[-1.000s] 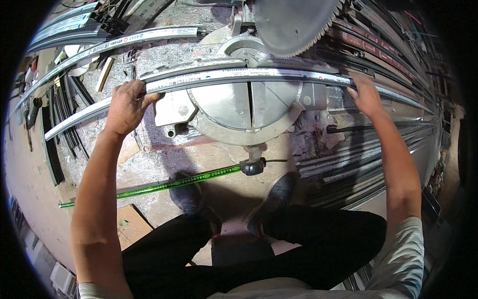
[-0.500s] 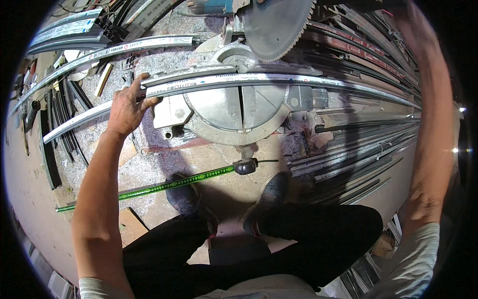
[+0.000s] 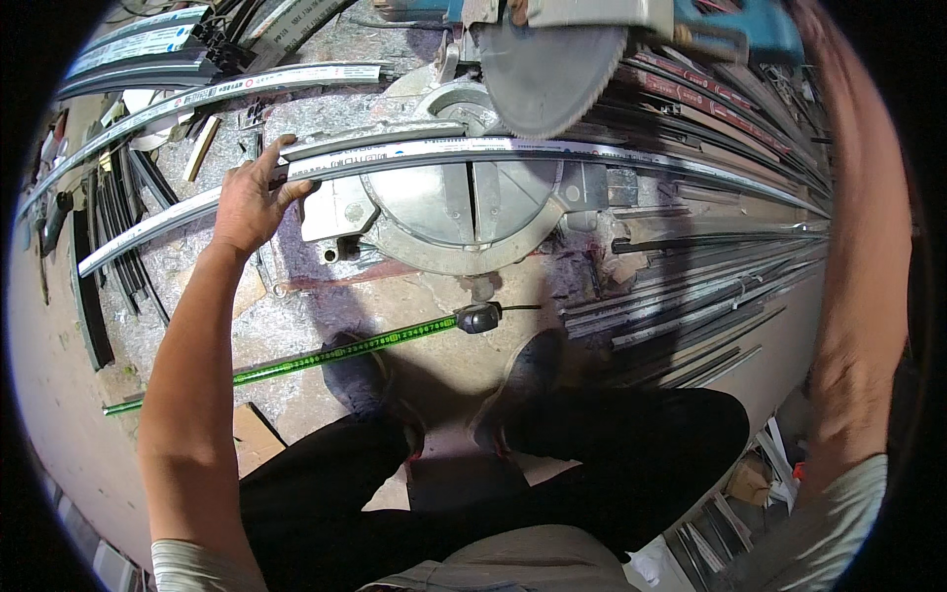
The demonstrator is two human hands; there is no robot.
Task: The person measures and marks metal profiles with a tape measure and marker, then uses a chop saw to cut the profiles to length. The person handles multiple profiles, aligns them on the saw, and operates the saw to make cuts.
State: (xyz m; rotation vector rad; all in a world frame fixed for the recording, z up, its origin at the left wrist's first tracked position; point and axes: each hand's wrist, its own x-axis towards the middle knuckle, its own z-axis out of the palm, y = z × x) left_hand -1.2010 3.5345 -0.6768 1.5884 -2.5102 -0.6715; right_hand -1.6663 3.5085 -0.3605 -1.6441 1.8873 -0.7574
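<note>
Thumb and fingers of my left hand [image 3: 254, 197] are closed around a long, narrow profile strip [image 3: 444, 155] with white printed film, at the left end of the saw fence [image 3: 380, 134]. That strip lies along the fence across the round metal table [image 3: 424, 202] of a mitre saw, its left part sticking out past my hand. Above it hangs the toothed saw blade [image 3: 552, 84], apart from the strip. My right arm [image 3: 863, 247] reaches up to the blue saw body [image 3: 755, 35] at the top right; the fingers of that hand are hidden.
A green tape measure [image 3: 478, 317] lies pulled out on the floor before my shoes. Bundles of long profiles [image 3: 700, 296] lie to the right, with more profiles [image 3: 138, 49] at the far left. Dark offcuts [image 3: 118, 237] and a cardboard piece [image 3: 256, 439] lie on the left.
The saw head has come down a little, bringing its blade nearer the strip and more of its body into view. My left hand keeps its hold on the strip.
</note>
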